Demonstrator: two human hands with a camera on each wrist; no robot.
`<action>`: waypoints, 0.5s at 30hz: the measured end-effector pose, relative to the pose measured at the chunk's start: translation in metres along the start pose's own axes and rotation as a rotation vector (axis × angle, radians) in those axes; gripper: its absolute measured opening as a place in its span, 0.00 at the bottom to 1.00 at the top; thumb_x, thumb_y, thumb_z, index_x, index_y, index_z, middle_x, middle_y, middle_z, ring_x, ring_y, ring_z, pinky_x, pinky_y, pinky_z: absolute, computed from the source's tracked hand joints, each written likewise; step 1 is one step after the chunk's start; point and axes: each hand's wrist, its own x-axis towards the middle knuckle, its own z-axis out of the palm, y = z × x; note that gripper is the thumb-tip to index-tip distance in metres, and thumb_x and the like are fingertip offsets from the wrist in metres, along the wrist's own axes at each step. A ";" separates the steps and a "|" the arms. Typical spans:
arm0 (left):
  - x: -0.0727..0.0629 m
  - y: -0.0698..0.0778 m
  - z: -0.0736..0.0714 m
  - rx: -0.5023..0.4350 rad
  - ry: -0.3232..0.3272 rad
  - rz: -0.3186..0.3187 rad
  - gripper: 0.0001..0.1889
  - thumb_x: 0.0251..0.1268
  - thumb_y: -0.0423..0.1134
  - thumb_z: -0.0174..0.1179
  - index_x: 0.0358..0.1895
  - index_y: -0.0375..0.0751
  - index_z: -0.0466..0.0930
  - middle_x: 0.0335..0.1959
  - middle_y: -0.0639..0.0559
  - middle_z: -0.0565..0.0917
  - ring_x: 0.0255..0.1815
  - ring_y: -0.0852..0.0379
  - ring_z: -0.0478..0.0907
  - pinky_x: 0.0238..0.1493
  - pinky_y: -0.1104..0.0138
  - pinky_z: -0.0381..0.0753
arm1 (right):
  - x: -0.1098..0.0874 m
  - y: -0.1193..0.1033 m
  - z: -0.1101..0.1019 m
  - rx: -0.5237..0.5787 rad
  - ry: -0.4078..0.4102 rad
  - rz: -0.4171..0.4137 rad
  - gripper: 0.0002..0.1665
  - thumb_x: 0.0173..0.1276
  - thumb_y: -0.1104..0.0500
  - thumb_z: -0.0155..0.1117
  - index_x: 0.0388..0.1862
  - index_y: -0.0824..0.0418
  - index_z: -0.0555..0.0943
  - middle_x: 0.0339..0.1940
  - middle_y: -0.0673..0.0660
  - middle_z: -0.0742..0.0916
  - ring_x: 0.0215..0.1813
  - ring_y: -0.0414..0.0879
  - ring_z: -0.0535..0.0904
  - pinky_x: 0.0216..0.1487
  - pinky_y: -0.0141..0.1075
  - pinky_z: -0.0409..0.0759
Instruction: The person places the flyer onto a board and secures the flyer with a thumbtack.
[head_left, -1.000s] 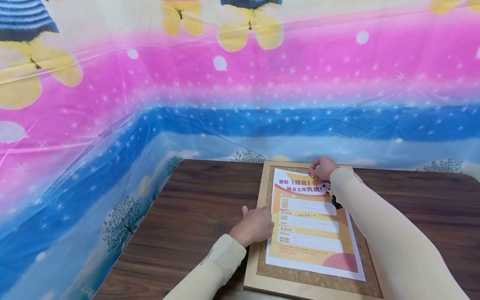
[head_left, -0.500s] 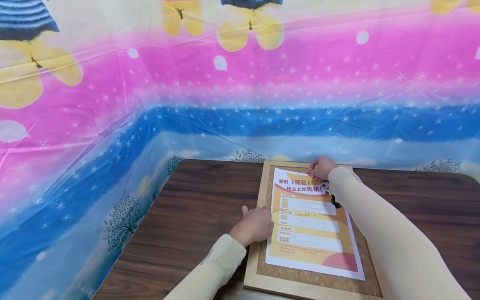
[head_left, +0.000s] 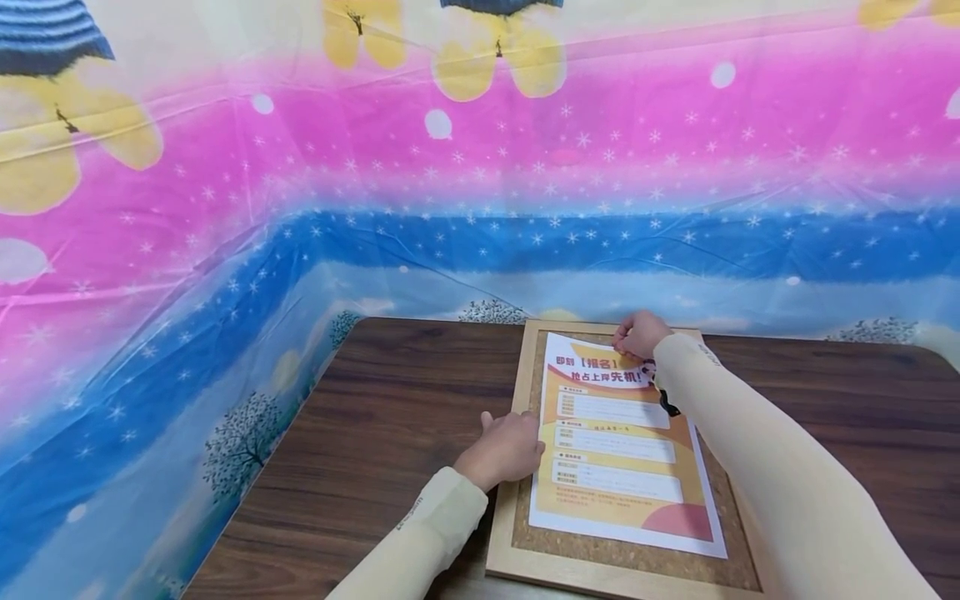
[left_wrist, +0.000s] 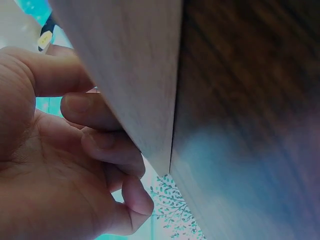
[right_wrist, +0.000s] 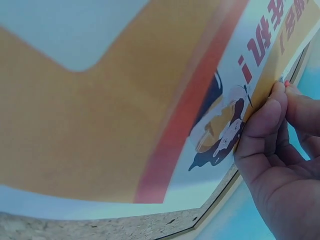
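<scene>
A printed orange-and-white poster [head_left: 615, 492] lies on a cork board [head_left: 622, 562] with a pale wooden frame [head_left: 504, 521]. At its upper edge my right hand [head_left: 643, 335] pinches a small red pin [right_wrist: 287, 83] between thumb and index finger; most of the pin is hidden by the fingertips. Against the poster near there rest the hand's other fingers, bent. On the left side of the frame rests my left hand [head_left: 504, 450], its fingers loosely bent over the frame and reaching the poster's left edge. The left wrist view shows the frame's side beside those fingers.
The board lies on a dark brown wooden table [head_left: 390, 400]. Behind and to the left hangs a pink and blue patterned cloth [head_left: 480, 167], close to the table's edges.
Both hands stay where they were on the board and poster. The head view has shifted very slightly.
</scene>
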 end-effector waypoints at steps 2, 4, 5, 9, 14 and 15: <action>0.000 0.000 0.000 0.002 0.002 0.003 0.10 0.68 0.41 0.55 0.41 0.37 0.77 0.23 0.52 0.74 0.24 0.56 0.70 0.50 0.49 0.57 | 0.001 0.000 0.000 0.000 0.001 0.002 0.04 0.66 0.66 0.60 0.37 0.64 0.81 0.36 0.60 0.80 0.39 0.53 0.74 0.36 0.39 0.73; 0.000 0.000 0.000 -0.001 0.003 0.004 0.10 0.68 0.41 0.55 0.41 0.37 0.77 0.23 0.52 0.74 0.24 0.56 0.70 0.50 0.49 0.57 | 0.001 0.000 0.001 -0.006 0.005 0.000 0.04 0.65 0.66 0.60 0.37 0.64 0.80 0.36 0.60 0.80 0.38 0.53 0.74 0.36 0.39 0.73; -0.001 0.000 -0.001 0.001 0.005 0.005 0.10 0.68 0.41 0.55 0.40 0.37 0.77 0.23 0.52 0.74 0.24 0.56 0.70 0.49 0.49 0.57 | 0.001 0.000 0.000 -0.011 0.006 -0.003 0.04 0.65 0.66 0.59 0.37 0.64 0.80 0.35 0.60 0.80 0.38 0.53 0.74 0.36 0.39 0.73; -0.001 0.000 0.000 0.006 0.009 0.010 0.10 0.67 0.41 0.55 0.40 0.37 0.77 0.23 0.52 0.74 0.24 0.56 0.70 0.49 0.49 0.58 | 0.001 0.001 0.000 -0.018 0.011 -0.014 0.04 0.66 0.65 0.59 0.37 0.64 0.81 0.35 0.60 0.80 0.38 0.53 0.74 0.37 0.40 0.72; -0.001 0.000 0.000 0.007 0.014 0.011 0.10 0.67 0.41 0.55 0.40 0.37 0.77 0.23 0.52 0.74 0.24 0.56 0.71 0.49 0.49 0.58 | 0.000 0.001 0.001 -0.023 0.020 -0.010 0.06 0.66 0.61 0.61 0.38 0.63 0.81 0.35 0.60 0.80 0.40 0.54 0.74 0.39 0.41 0.72; -0.001 0.000 0.000 0.007 0.013 0.011 0.10 0.67 0.41 0.55 0.40 0.37 0.77 0.23 0.52 0.74 0.24 0.56 0.71 0.49 0.49 0.58 | 0.000 0.001 0.000 -0.023 0.019 -0.010 0.06 0.67 0.61 0.61 0.38 0.63 0.81 0.35 0.60 0.80 0.40 0.54 0.74 0.39 0.41 0.72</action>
